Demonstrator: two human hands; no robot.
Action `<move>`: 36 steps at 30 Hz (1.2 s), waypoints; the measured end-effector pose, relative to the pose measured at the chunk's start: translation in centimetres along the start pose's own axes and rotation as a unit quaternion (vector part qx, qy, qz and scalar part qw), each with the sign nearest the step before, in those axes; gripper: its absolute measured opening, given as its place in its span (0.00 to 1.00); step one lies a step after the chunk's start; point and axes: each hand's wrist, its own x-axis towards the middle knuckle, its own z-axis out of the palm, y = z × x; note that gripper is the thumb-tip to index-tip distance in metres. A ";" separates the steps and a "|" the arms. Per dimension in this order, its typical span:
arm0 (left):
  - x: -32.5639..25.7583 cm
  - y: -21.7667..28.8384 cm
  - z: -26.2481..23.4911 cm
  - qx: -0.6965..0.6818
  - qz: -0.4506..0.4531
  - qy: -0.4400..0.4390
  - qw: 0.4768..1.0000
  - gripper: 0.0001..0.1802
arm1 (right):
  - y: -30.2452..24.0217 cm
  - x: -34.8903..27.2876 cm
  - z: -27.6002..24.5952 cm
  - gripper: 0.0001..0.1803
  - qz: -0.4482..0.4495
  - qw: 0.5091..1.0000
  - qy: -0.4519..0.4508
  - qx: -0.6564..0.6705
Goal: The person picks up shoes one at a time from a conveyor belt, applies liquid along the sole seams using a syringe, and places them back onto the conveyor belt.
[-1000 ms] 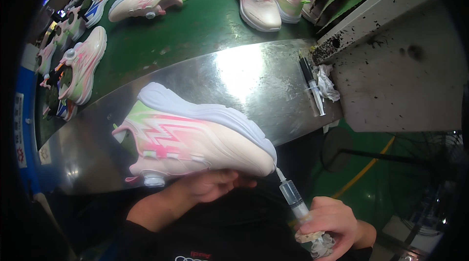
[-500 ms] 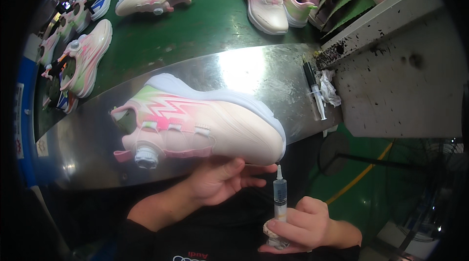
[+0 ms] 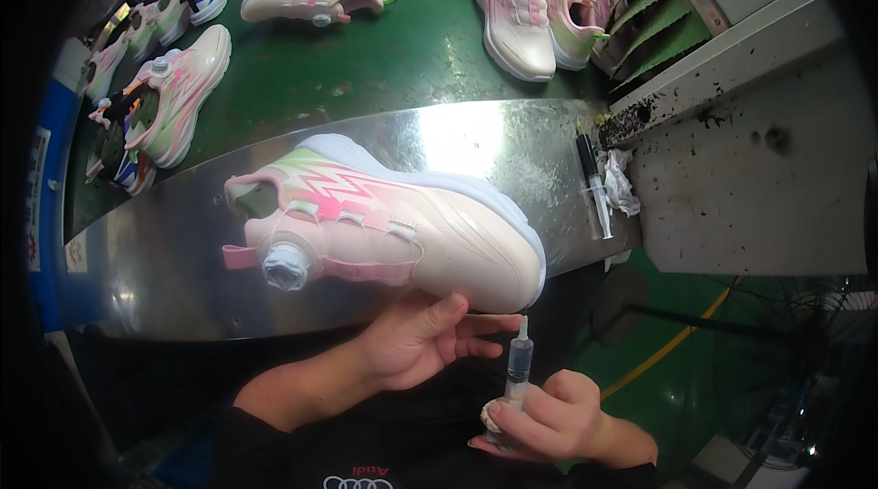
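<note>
A pink, cream and light-green sneaker (image 3: 457,247) with a white sole and a round lacing dial lies on its side over the metal plate, toe to the right. My left hand (image 3: 412,340) grips it from the near side, thumb against the upper and fingers toward the toe. In my right hand (image 3: 562,420) is a syringe (image 3: 519,363) of clear liquid, held nearly upright. Its nozzle is at the sole edge by the toe; whether it touches, I cannot tell. Something whitish and crumpled shows between my right fingers at the plunger end.
The metal plate (image 3: 183,251) borders a green tabletop (image 3: 384,59) bearing several more sneakers (image 3: 517,27). At the plate's right lie a dark-filled syringe (image 3: 593,173) and crumpled white tissue (image 3: 622,182). A stained grey panel (image 3: 750,178) and green flaps (image 3: 663,22) stand at right.
The whole view has shifted slightly. The sneaker has tilted a little, its dial turning upward. My right hand and the syringe's lower end have moved slightly left; both grips stay the same.
</note>
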 end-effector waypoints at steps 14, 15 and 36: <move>-0.2 -0.3 0.0 0.017 0.004 0.012 1.000 0.23 | 0.0 -0.1 0.4 0.18 -0.013 1.000 0.004 -0.027; -0.2 -0.3 0.0 0.016 0.005 0.013 1.000 0.23 | -0.1 -0.1 0.4 0.18 -0.012 1.000 0.005 -0.026; 0.0 0.1 0.6 0.015 0.010 0.033 0.999 0.21 | 0.3 0.3 0.6 0.16 -0.004 1.000 0.010 -0.010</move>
